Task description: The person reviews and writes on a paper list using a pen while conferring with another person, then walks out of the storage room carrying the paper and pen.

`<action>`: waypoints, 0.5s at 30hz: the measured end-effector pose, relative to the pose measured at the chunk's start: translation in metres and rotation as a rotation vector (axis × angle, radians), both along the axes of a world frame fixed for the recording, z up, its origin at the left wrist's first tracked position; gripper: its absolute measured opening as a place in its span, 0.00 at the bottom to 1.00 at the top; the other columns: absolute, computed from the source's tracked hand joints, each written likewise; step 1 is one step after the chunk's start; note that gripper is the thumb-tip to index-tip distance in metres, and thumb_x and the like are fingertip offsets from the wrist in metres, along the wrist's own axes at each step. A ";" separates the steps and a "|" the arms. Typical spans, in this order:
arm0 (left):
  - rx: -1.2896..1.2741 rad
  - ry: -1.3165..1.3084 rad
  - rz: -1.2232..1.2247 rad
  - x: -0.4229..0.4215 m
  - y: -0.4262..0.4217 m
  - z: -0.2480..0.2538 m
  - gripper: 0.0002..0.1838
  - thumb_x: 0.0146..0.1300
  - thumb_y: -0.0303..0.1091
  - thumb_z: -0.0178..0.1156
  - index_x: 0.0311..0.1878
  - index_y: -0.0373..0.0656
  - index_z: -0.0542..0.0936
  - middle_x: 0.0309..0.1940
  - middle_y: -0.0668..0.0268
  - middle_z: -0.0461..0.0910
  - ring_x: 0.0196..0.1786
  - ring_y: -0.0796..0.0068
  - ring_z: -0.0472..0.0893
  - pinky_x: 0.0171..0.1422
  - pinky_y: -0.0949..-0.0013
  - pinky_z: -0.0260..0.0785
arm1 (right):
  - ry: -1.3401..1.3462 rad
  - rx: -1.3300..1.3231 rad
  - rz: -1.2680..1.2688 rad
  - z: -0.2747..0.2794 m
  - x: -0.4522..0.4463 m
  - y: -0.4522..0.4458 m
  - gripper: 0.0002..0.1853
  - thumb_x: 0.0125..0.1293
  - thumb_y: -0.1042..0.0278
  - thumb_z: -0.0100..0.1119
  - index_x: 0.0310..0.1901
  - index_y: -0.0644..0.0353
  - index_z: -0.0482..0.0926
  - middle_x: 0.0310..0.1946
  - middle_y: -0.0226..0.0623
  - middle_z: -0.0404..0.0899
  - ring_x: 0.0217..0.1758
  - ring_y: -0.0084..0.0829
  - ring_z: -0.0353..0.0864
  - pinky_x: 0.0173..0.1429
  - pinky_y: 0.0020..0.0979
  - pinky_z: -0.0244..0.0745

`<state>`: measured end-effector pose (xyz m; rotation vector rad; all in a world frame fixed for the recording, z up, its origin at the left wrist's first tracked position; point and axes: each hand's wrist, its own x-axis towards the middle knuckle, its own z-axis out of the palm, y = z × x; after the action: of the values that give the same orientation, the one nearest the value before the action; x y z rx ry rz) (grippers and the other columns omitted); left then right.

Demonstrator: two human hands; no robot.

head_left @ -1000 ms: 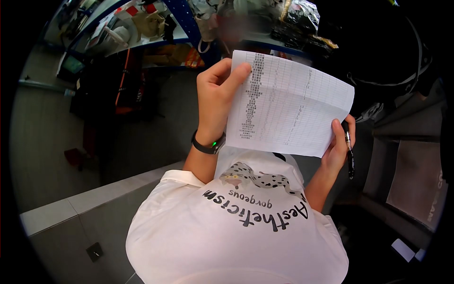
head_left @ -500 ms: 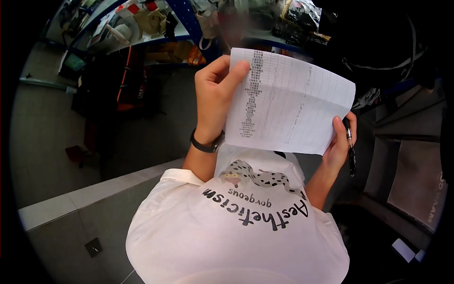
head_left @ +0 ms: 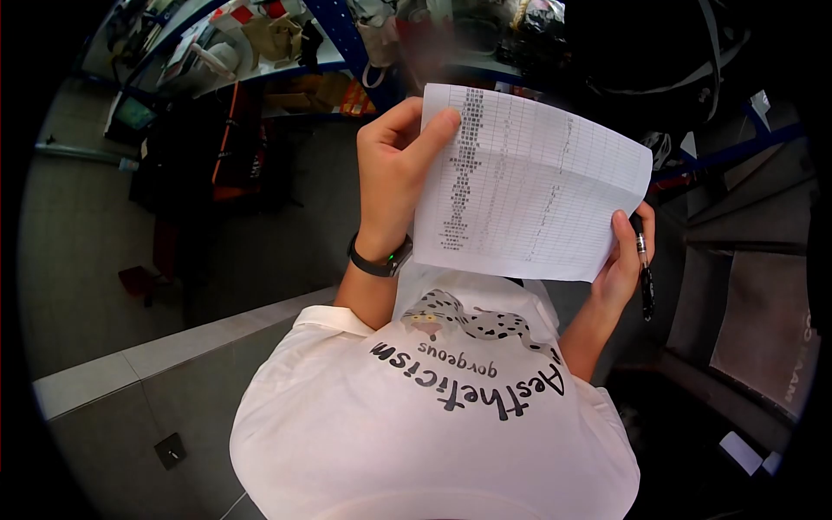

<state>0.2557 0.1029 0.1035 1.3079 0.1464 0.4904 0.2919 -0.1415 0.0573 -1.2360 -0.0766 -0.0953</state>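
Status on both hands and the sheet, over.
Left hand pinching printed sheet, left edge. Right hand on right edge, with pen. Sheet creased, spread open. Fingers overlap edges only.

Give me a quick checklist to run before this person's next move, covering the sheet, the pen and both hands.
1. Left hand gripping the sheet: ok, thumb on its face near the upper left edge.
2. Right hand gripping the sheet: ok, thumb at its right edge.
3. Pen secured: ok, held in the right hand, beside the sheet's right edge.
4. Sheet flat: not ok, a fold line crosses it and it bows slightly.
5. Pen uncapped: cannot tell, too small and dark.
6. Sheet clear of the shirt: cannot tell, its lower edge overlaps the shirt in this view.
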 end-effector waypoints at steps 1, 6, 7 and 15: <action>-0.003 0.000 -0.007 -0.001 0.001 -0.001 0.09 0.61 0.31 0.61 0.36 0.33 0.80 0.27 0.68 0.81 0.27 0.87 0.77 0.31 0.83 0.66 | 0.002 -0.002 -0.006 0.000 -0.001 0.001 0.13 0.61 0.70 0.58 0.46 0.65 0.72 0.35 0.39 0.79 0.37 0.23 0.77 0.44 0.21 0.68; 0.014 0.003 -0.018 -0.002 0.001 -0.005 0.09 0.60 0.30 0.62 0.37 0.33 0.80 0.28 0.67 0.81 0.27 0.86 0.77 0.31 0.82 0.66 | 0.009 0.002 -0.014 0.000 -0.004 0.000 0.13 0.61 0.70 0.59 0.45 0.66 0.72 0.35 0.40 0.79 0.36 0.23 0.78 0.44 0.22 0.69; 0.017 0.002 -0.019 -0.002 0.001 -0.005 0.09 0.60 0.30 0.62 0.37 0.33 0.80 0.28 0.67 0.81 0.28 0.86 0.77 0.31 0.82 0.66 | 0.009 -0.004 -0.014 -0.001 -0.005 -0.001 0.14 0.61 0.70 0.59 0.45 0.66 0.72 0.35 0.40 0.79 0.36 0.23 0.78 0.44 0.22 0.69; -0.027 0.005 -0.063 -0.006 -0.001 -0.007 0.08 0.58 0.27 0.62 0.39 0.33 0.80 0.31 0.66 0.82 0.31 0.84 0.78 0.35 0.81 0.68 | 0.004 0.001 -0.021 -0.003 -0.010 -0.002 0.14 0.61 0.70 0.58 0.46 0.66 0.72 0.35 0.41 0.79 0.37 0.25 0.78 0.44 0.22 0.70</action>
<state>0.2500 0.1020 0.0967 1.2832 0.1154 0.4296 0.2817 -0.1438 0.0548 -1.2357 -0.0600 -0.1113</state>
